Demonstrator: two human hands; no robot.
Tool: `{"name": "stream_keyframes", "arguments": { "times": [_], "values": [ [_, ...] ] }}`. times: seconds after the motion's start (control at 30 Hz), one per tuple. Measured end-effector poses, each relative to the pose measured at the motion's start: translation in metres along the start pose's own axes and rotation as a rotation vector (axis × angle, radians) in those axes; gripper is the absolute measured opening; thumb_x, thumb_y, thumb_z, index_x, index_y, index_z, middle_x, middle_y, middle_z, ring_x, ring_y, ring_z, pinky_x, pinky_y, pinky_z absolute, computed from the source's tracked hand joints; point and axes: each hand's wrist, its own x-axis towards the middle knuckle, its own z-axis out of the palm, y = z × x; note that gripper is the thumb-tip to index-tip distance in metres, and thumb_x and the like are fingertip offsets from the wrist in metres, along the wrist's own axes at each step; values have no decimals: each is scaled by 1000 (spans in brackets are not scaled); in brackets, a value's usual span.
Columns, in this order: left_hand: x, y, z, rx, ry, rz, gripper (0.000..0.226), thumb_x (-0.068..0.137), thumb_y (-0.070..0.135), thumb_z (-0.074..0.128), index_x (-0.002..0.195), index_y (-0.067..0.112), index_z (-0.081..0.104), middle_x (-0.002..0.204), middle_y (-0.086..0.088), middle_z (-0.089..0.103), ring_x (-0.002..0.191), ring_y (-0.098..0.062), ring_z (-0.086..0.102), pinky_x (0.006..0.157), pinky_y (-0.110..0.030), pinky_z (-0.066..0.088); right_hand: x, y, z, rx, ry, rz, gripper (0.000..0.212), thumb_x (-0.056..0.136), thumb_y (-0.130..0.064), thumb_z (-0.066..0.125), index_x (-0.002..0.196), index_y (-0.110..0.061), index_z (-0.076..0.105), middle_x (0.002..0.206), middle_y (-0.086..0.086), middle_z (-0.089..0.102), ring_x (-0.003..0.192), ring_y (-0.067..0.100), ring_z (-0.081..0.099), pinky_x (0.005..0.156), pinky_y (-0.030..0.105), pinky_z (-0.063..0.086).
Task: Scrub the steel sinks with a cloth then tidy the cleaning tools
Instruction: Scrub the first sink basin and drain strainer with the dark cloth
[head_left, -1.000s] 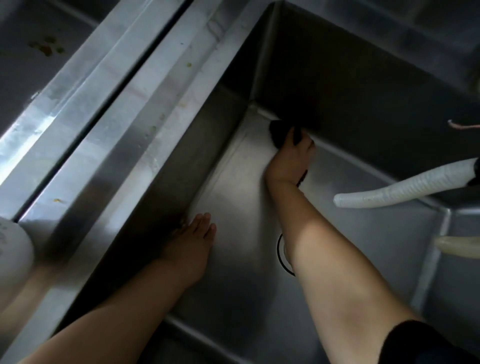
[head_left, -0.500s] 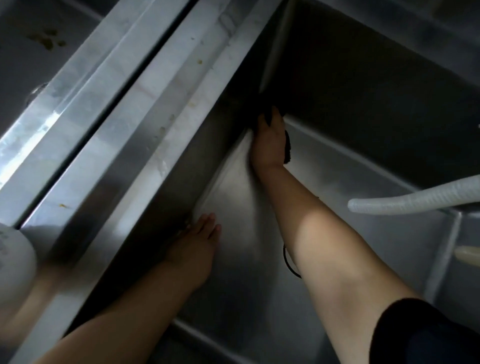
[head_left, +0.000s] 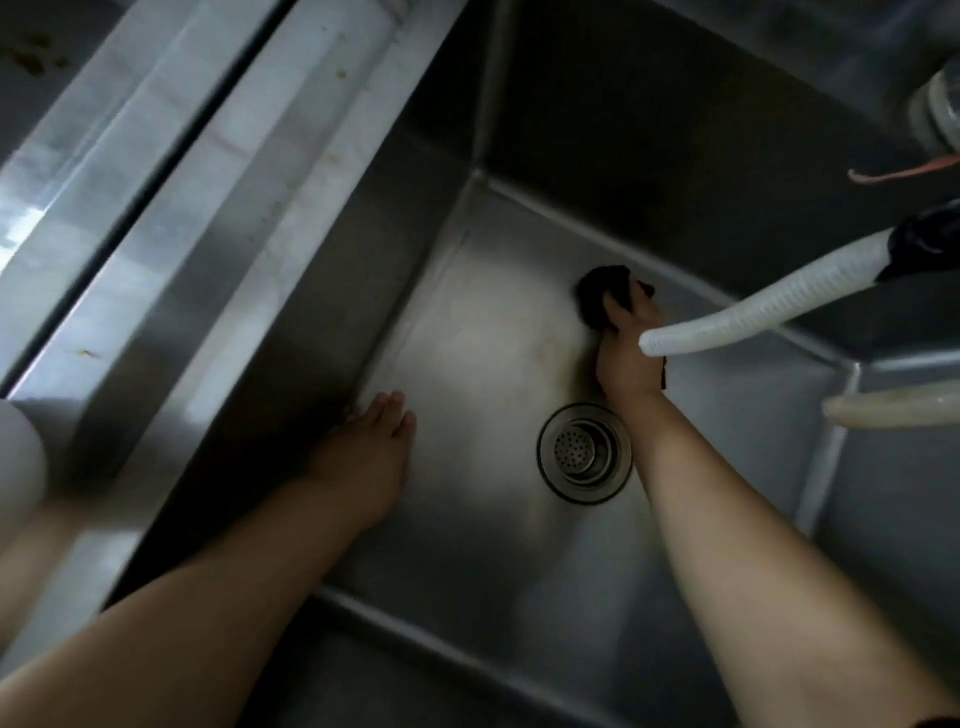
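Scrubbing looks to be in full swing rather than near its end, judged from how things lie. At the upper left of the frame a second sink (head_left: 31, 47) shows brownish specks on its floor, so that basin seems not yet cleaned, and the steel worktop (head_left: 218, 218) strip between the basins carries a few small spots too. Lower left of centre, the left hand (head_left: 369, 457) rests flat on the floor of the near sink (head_left: 467, 332) beside its left wall, fingers straight and released, holding nothing. Right of it the round drain strainer (head_left: 584, 453) sits uncovered. Above and just right of the drain, the right hand (head_left: 628, 353) has its fingers clenched round a dark cloth (head_left: 602, 296), pressing it to the sink floor near the back wall. A white ribbed hose (head_left: 769, 306) crosses over that hand from the right edge, with a paler hose (head_left: 893, 410) below it. Tidying the tools appears wholly still to do.
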Motion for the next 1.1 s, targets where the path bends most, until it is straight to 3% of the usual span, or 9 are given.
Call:
{"name": "stream_keyframes", "arguments": {
  "times": [0.17,0.3,0.43,0.57,0.63,0.7,0.77,0.87,1.1],
  "values": [
    [-2,2,1,8,9,-10,63,94,3,26,152,13,3,159,-10,-13,147,-24,-9,118,-39,10,-38,-22,6,122,-120,-339,44,79,21,50,118,3,61,133,28,49,124,45,45,108,44,29],
    [-3,2,0,22,-1,3,64,93,3,27,152,13,3,159,-10,-13,147,-24,-9,119,-36,10,-99,-29,10,150,-256,-588,32,73,12,54,97,2,72,115,28,62,103,46,60,94,53,44],
    [-9,3,-9,69,-10,-2,59,95,9,27,152,13,8,159,-10,-6,147,-24,2,118,-35,15,-120,-33,-8,201,-354,-746,26,69,5,55,86,1,75,105,23,68,88,40,67,82,43,52],
    [-17,8,-20,117,53,7,45,95,18,34,139,14,40,149,-9,32,133,-27,37,106,-37,37,-67,-27,-30,233,-138,-461,38,76,9,47,105,0,69,120,22,62,109,31,57,102,24,34],
    [-23,10,-21,100,43,-16,40,95,20,35,133,18,46,141,-6,44,125,-26,47,99,-35,41,-36,-20,-31,193,-150,-265,44,84,9,45,122,-6,61,135,16,52,127,31,44,108,23,24],
    [-29,9,-21,71,16,-60,40,97,22,34,134,23,47,140,-5,47,124,-26,49,100,-34,42,-21,-16,-15,81,-222,-223,49,88,1,49,135,-13,49,148,13,36,138,31,29,112,25,15],
    [-32,6,-20,49,32,-82,40,97,22,34,135,24,45,139,-6,50,122,-27,51,98,-35,44,-23,-21,4,-71,-264,-244,55,90,-10,50,143,-18,37,155,13,18,143,34,13,115,35,8],
    [-37,2,-15,-26,46,-133,39,96,19,35,134,20,44,135,-10,53,118,-30,54,95,-37,46,-48,-37,23,-162,-293,-354,58,91,-21,50,146,-22,30,157,14,12,144,36,5,114,45,6],
    [-43,4,-7,-148,67,-181,40,96,30,40,133,16,41,132,-15,54,117,-33,55,92,-38,45,-163,-64,46,-121,-465,-631,49,93,-31,48,141,-27,39,157,7,13,145,31,2,114,47,-6]
  ]
}}
